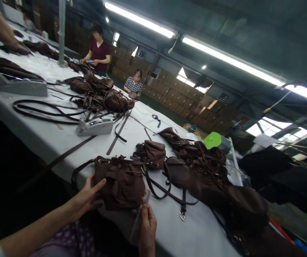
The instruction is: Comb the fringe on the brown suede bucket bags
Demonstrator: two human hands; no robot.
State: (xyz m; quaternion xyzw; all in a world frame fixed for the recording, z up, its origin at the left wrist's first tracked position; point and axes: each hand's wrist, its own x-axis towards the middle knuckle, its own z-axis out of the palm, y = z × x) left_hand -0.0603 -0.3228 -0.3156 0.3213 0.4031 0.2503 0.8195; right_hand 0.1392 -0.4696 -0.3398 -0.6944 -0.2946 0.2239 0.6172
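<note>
A dark brown drawstring bag (119, 184) with metal eyelets along its top lies at the near table edge, directly before me. My left hand (89, 198) is closed on its left side, thumb over the front. By the lower right corner of the bag, my right hand (148, 223) pinches a clear plastic piece (136, 226) that hangs below the edge. Whether those fingers also grip the bag's corner I cannot tell. Just behind sits a smaller brown pouch (154, 153), with a strap ending in a metal clasp (182, 215) to its right.
Brown bags are heaped on the right (198, 153) and farther back (100, 89). A grey tape dispenser (94, 127) stands left of centre, another (21, 85) farther left. A metal post (61, 32) rises from the white table (110, 137). Other people work around it.
</note>
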